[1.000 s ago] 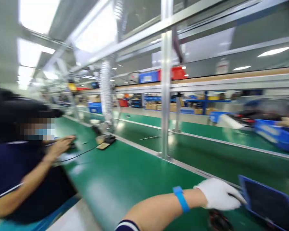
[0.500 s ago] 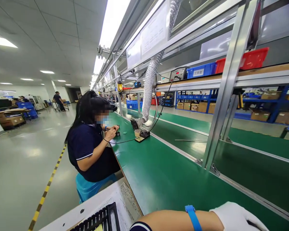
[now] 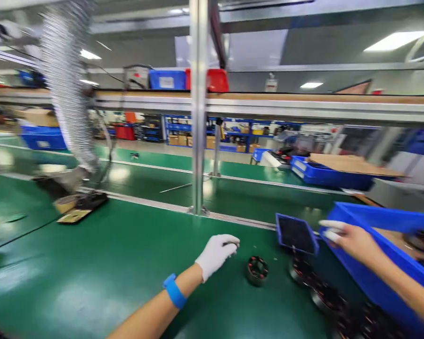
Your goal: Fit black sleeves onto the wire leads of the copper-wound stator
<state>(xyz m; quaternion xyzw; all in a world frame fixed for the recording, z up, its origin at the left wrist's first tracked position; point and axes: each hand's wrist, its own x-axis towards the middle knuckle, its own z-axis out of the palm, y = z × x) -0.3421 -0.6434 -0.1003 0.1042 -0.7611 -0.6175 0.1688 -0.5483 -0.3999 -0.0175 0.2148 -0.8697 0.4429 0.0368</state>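
Lower centre of the frame: the gloved left hand (image 3: 216, 253) rests on the green surface (image 3: 127, 263), fingers loosely curled and holding nothing. Just right of it, apart from the fingertips, stands a small round part (image 3: 257, 270), dark with red inside; more of the kind (image 3: 325, 294) lie blurred toward the lower right. It looks rigid and fairly heavy for its size, best gripped across the outer rim, since the inner windings may be delicate. At right, the bare right hand (image 3: 349, 239) reaches over the rim of the blue bin (image 3: 378, 219), fingers extended, nothing visibly held. Between the hands a small blue tray (image 3: 296, 234) stands tilted. Farther back: a post (image 3: 198, 117), a duct (image 3: 69, 89), shelves.
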